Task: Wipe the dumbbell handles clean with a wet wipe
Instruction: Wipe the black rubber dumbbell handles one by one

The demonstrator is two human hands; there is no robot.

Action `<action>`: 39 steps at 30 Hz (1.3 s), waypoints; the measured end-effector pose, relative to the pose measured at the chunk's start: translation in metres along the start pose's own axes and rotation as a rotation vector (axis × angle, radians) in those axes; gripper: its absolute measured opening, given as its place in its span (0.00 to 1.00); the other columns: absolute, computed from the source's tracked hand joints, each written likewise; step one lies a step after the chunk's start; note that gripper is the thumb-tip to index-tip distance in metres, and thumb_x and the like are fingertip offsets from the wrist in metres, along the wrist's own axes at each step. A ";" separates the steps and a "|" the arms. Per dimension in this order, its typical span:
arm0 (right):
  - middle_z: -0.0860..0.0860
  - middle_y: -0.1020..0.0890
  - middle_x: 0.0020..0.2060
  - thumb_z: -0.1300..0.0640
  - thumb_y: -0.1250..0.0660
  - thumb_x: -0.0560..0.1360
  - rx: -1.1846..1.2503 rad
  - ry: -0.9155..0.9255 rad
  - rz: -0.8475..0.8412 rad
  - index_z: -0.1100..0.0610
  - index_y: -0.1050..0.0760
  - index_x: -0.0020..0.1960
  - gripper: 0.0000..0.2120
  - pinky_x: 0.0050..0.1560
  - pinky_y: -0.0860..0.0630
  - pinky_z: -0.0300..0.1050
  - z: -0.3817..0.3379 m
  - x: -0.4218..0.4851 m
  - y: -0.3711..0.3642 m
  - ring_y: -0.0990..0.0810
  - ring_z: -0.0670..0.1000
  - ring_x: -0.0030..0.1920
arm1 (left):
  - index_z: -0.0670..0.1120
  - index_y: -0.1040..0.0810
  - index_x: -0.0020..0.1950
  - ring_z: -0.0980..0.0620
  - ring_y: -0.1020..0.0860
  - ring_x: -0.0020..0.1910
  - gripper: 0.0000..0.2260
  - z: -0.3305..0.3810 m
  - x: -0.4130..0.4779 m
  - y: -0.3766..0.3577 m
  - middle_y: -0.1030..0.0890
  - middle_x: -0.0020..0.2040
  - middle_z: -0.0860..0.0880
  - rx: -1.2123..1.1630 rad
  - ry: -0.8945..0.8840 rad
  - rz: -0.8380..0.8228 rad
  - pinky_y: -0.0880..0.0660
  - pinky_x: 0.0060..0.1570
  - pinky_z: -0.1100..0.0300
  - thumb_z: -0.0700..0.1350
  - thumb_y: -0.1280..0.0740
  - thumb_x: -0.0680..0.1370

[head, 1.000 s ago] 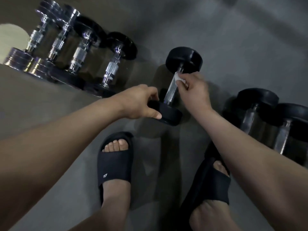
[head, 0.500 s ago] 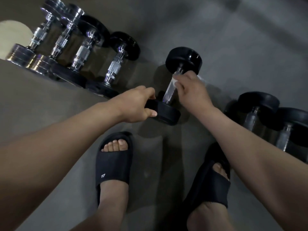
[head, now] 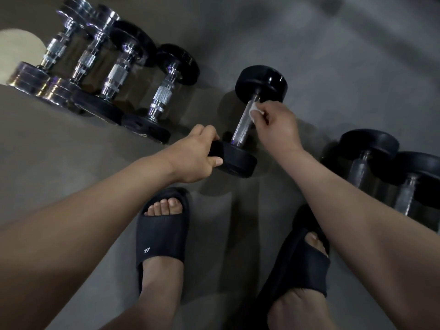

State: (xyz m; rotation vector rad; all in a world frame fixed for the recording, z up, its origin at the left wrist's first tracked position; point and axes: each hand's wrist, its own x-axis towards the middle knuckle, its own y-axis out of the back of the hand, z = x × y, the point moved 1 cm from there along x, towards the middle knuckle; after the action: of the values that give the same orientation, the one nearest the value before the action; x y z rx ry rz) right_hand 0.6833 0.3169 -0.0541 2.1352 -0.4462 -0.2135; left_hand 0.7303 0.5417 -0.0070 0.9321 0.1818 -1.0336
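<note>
Between the person's two outstretched arms, above a grey floor, is a black dumbbell pointing away and slightly to the right; its silver ridged handle runs from a dark round near end up to a glossy black far end; whether it rests on the floor or is raised a little cannot be told. At the near end, the left hand has its grip closed round the rim, fingers curled over the top and thumb on the near side; at the far part of the handle, the right hand pinches a small white wet wipe between thumb and fingertips, a tight grip, with the wipe pressed against the metal just below the far end. Far left, four dumbbells with shiny chrome handles sit side by side in a row; to the right, two dumbbells with black ends sit close together. Near the viewer, both feet wear black sandals, toes pointing toward the held dumbbell.
</note>
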 end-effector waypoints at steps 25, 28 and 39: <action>0.52 0.22 0.33 0.56 0.32 0.77 0.352 -0.280 0.211 0.57 0.27 0.43 0.07 0.37 0.25 0.48 -0.021 -0.020 -0.016 0.24 0.52 0.34 | 0.53 0.31 0.60 0.49 0.24 0.48 0.17 -0.004 0.001 -0.002 0.32 0.60 0.53 -0.067 0.000 0.028 0.26 0.58 0.52 0.51 0.28 0.77; 0.52 0.21 0.35 0.52 0.30 0.77 0.349 -0.286 0.205 0.58 0.24 0.40 0.11 0.42 0.23 0.50 -0.018 -0.020 -0.016 0.22 0.52 0.38 | 0.53 0.31 0.61 0.48 0.23 0.49 0.17 -0.005 0.001 -0.004 0.32 0.60 0.53 -0.074 0.000 0.031 0.26 0.59 0.49 0.52 0.28 0.77; 0.51 0.19 0.47 0.56 0.28 0.76 0.338 -0.339 0.190 0.54 0.15 0.49 0.04 0.49 0.25 0.33 -0.022 -0.009 -0.013 0.21 0.42 0.44 | 0.52 0.31 0.63 0.49 0.23 0.50 0.18 -0.010 0.001 -0.006 0.31 0.61 0.53 -0.099 -0.015 0.049 0.26 0.59 0.52 0.50 0.28 0.78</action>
State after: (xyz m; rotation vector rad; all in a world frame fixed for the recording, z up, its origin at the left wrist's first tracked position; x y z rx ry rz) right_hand 0.6852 0.3435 -0.0525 2.3729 -0.9341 -0.4186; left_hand 0.7284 0.5470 -0.0173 0.8350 0.1951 -0.9780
